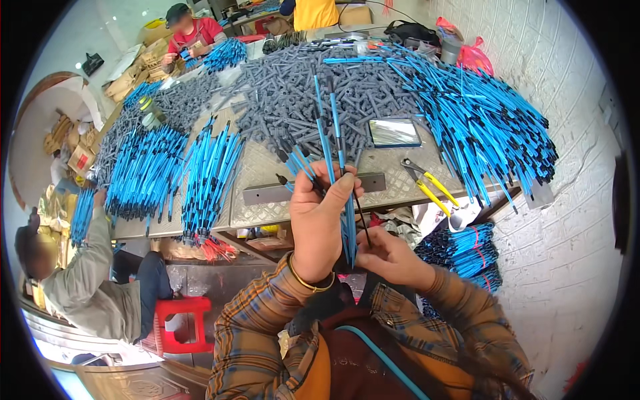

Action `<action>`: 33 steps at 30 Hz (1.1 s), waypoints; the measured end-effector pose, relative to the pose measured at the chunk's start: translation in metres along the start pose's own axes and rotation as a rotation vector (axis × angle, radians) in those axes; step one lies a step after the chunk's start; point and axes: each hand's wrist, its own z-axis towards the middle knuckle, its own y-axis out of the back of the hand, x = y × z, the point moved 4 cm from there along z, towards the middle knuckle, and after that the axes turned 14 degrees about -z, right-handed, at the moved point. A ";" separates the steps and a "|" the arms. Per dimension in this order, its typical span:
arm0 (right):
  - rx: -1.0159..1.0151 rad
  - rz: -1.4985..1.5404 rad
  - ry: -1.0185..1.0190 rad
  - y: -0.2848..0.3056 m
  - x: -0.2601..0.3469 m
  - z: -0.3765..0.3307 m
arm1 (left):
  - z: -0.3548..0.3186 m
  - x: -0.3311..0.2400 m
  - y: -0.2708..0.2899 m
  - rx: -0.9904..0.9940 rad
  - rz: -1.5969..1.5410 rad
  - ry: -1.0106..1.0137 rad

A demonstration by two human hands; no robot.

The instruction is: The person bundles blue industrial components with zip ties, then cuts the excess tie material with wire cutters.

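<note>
My left hand (319, 223) is closed around several slim blue rods with black ends, held upright in front of my chest. The bundle of blue rods (335, 119) sticks up past my fingers, and its lower ends hang below the palm. Lower and to the right, my right hand (395, 259) has its fingers pinched at the bottom of a thin black rod (363, 220), beside the bundle's lower ends. The exact fingertip contact is partly hidden. Behind my left hand, a grey metal bar (263, 194) lies along the table's front edge.
A large heap of grey plastic parts (280, 93) covers the table's middle. Blue rods (487, 127) are piled at right, with more bundles (143, 173) at left. Yellow-handled pliers (433, 190) overhang the edge near a phone-like slab (395, 133). Co-workers (193, 37) sit across and at left.
</note>
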 end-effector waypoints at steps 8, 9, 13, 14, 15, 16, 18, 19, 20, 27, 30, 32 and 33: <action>-0.306 0.583 -0.026 -0.029 -0.022 0.003 | 0.008 -0.001 0.013 -0.094 -0.116 -0.083; -0.274 0.570 -0.072 -0.028 -0.031 0.001 | 0.010 -0.002 0.014 -0.095 -0.124 -0.071; -0.228 0.554 -0.144 -0.014 -0.057 -0.010 | 0.020 -0.012 0.026 -0.138 -0.151 -0.039; -0.248 0.563 -0.125 -0.009 -0.060 -0.013 | 0.023 -0.016 0.031 -0.180 -0.163 -0.030; -0.269 0.571 -0.108 -0.005 -0.063 -0.015 | 0.024 -0.018 0.035 -0.222 -0.175 -0.020; -0.273 0.572 -0.113 -0.003 -0.064 -0.016 | 0.026 -0.017 0.040 -0.224 -0.176 -0.014; -0.266 0.543 -0.101 -0.001 -0.064 -0.017 | 0.028 -0.018 0.050 -0.147 -0.050 -0.065; -0.263 0.529 -0.095 0.000 -0.064 -0.017 | 0.029 -0.019 0.053 -0.107 0.013 -0.089; -0.270 0.531 -0.099 0.002 -0.065 -0.018 | 0.030 -0.019 0.054 -0.105 0.012 -0.082; -0.228 0.318 -0.138 0.021 -0.078 -0.021 | 0.042 -0.009 0.038 -0.152 -0.203 0.159; -0.148 0.438 -0.123 0.027 -0.076 -0.024 | 0.053 -0.001 0.043 -0.030 -0.333 0.298; -0.116 0.497 -0.112 0.033 -0.075 -0.025 | 0.055 0.005 0.039 0.035 -0.399 0.374; -0.043 0.546 -0.135 0.034 -0.075 -0.025 | 0.053 0.006 0.035 0.043 -0.427 0.378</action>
